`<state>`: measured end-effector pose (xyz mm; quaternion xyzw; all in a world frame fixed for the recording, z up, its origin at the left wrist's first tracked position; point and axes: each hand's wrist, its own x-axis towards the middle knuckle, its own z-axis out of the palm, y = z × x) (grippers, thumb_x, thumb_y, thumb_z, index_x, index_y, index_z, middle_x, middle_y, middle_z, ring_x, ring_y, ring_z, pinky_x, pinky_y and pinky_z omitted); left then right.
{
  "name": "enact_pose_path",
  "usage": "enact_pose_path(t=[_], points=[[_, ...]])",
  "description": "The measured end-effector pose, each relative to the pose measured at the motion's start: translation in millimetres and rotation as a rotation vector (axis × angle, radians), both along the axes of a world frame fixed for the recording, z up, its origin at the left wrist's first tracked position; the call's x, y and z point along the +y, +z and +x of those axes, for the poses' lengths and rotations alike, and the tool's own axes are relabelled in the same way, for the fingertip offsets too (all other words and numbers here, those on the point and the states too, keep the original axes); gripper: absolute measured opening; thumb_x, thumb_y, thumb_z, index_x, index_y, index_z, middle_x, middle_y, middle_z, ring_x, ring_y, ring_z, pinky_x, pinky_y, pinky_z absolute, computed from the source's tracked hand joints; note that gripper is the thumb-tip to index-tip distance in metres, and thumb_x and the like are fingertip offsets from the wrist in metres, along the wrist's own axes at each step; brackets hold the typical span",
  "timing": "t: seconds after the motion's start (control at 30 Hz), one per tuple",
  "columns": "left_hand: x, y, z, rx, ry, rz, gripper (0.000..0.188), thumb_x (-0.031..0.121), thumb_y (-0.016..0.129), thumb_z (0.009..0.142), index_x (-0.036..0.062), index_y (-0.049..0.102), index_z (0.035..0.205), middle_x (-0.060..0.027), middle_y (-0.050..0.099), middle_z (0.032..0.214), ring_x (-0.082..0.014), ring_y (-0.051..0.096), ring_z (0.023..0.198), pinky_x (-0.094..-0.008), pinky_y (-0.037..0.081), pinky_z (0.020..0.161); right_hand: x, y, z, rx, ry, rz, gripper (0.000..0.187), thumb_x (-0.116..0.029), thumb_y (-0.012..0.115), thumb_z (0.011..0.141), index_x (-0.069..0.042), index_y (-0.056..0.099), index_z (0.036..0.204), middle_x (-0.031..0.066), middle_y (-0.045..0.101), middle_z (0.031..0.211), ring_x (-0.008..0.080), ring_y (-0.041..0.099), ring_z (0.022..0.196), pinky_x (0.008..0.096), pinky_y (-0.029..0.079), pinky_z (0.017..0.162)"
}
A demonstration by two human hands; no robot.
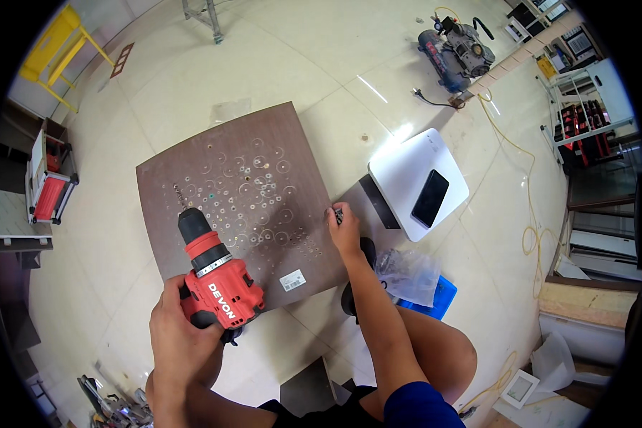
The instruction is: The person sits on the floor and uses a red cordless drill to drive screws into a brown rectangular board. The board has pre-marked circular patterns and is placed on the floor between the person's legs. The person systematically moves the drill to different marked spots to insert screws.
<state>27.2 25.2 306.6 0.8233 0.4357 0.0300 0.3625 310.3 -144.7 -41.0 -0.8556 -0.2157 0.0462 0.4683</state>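
My left hand is wrapped round a red and black cordless drill, held over the near left part of a brown board. A twisted bit sticks out of the drill's black chuck and points away from me. Many drilled holes and ring-shaped marks cover the middle of the board, and a white label is stuck near its front edge. At the board's right edge my right hand is closed in a pinch. Something small and dark shows between its fingers, too small to name.
A black phone lies on a white stool right of the board. Below it are a clear plastic bag and a blue case. An air compressor stands far right, its yellow hose along the floor. A yellow chair is far left.
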Motion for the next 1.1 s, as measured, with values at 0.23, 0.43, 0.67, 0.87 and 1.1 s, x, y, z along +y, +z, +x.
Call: enact_pose_path(t=[0.23, 0.43, 0.67, 0.87, 1.1], points=[[-3.7, 2.9, 8.7, 0.02, 0.044, -0.035, 0.061, 0.005, 0.084, 0.066, -0.0011, 0.058, 0.121, -0.0207, 0.074, 0.101, -0.0369, 0.075, 0.094, -0.0403, 0.058, 0.087, -7.8, -47.8, 28.8, 0.45, -0.062, 0.052, 0.038, -0.037, 0.062, 0.104, 0.0, 0.065, 0.097, 0.0071, 0.067, 0.08, 0.0189, 0.062, 0.075, 0.0348, 0.051, 0.072], [-5.2, -0.5, 17.0, 0.046, 0.059, -0.047, 0.056, 0.006, 0.084, 0.071, -0.0027, 0.059, 0.12, -0.0167, 0.074, 0.098, -0.027, 0.075, 0.09, -0.0351, 0.058, 0.086, -24.7, -108.2, 33.4, 1.019, -0.228, 0.116, 0.046, -0.046, 0.057, 0.105, -0.004, 0.066, 0.089, 0.0039, 0.064, 0.076, 0.0167, 0.057, 0.07, 0.0364, 0.048, 0.065], [-21.0, -1.9, 42.1, 0.155, 0.152, -0.01, 0.057, 0.001, 0.088, 0.07, -0.0027, 0.058, 0.119, -0.0096, 0.072, 0.093, -0.0125, 0.067, 0.083, -0.0276, 0.054, 0.08, -25.4, -154.6, 20.6, 1.084, -0.256, -0.04, 0.042, -0.041, 0.054, 0.106, -0.004, 0.071, 0.098, 0.008, 0.069, 0.089, 0.0192, 0.062, 0.081, 0.0402, 0.052, 0.074], [-9.9, -18.7, 28.8, 0.144, 0.045, -0.063, 0.062, 0.011, 0.091, 0.07, -0.0039, 0.059, 0.121, -0.0135, 0.073, 0.098, -0.0199, 0.071, 0.089, -0.033, 0.056, 0.087, -59.2, -190.9, 33.6, 0.9, -0.395, -0.139, 0.043, -0.041, 0.053, 0.105, -0.006, 0.07, 0.123, 0.0115, 0.071, 0.106, 0.0219, 0.065, 0.091, 0.0407, 0.054, 0.078], [-29.7, -9.9, 55.4, 0.097, 0.021, -0.043, 0.058, -0.008, 0.084, 0.069, -0.0016, 0.056, 0.119, -0.0086, 0.07, 0.091, -0.0122, 0.066, 0.08, -0.0269, 0.054, 0.078, -91.6, -194.8, 54.7, 0.695, -0.528, -0.2, 0.049, -0.042, 0.047, 0.105, -0.002, 0.068, 0.12, 0.0247, 0.07, 0.123, 0.0437, 0.065, 0.113, 0.0513, 0.05, 0.099]])
